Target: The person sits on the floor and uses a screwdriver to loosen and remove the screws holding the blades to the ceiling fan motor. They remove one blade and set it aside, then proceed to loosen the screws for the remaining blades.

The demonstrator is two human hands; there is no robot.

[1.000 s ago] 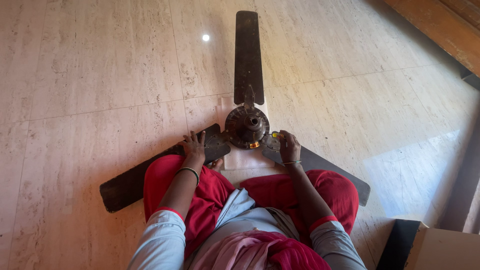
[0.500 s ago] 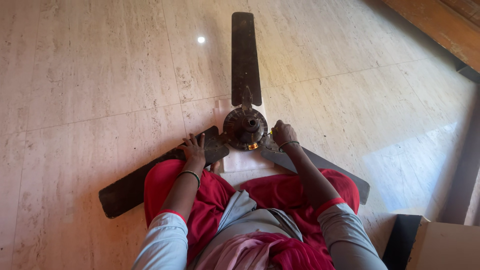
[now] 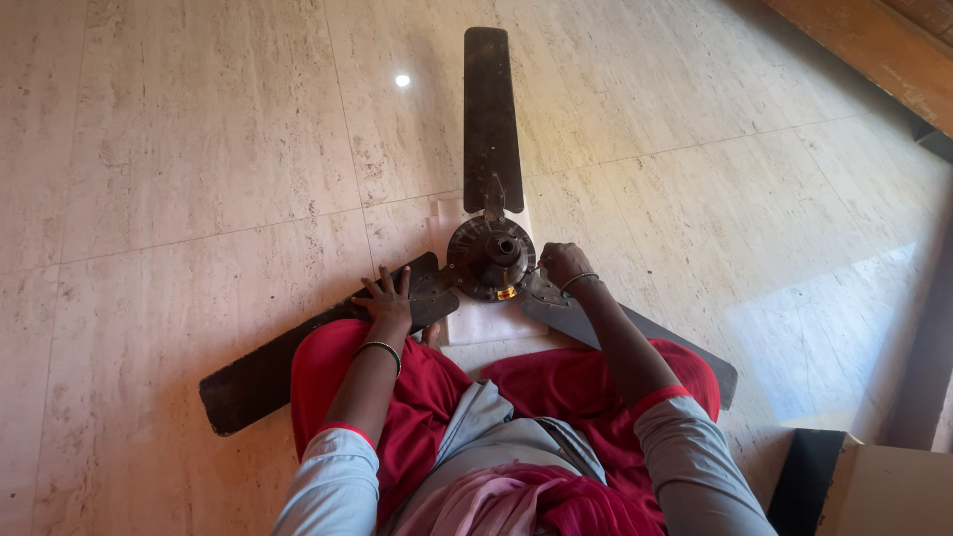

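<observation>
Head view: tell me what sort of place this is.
Probably a room in a home, not a workshop. The person sits on a polished, pale stone-tile floor, with a dark ceiling fan laid flat on it, and wooden furniture or trim at the top right corner.

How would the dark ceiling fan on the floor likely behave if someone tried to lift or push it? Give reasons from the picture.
The ceiling fan probably feels heavy at its middle, given the thick metal motor hub. Its three long blades look thin, so they may flex a little when lifted by the tips. Lying flat on the tiled floor, it seems unlikely to roll or tip, though it might slide.
</observation>
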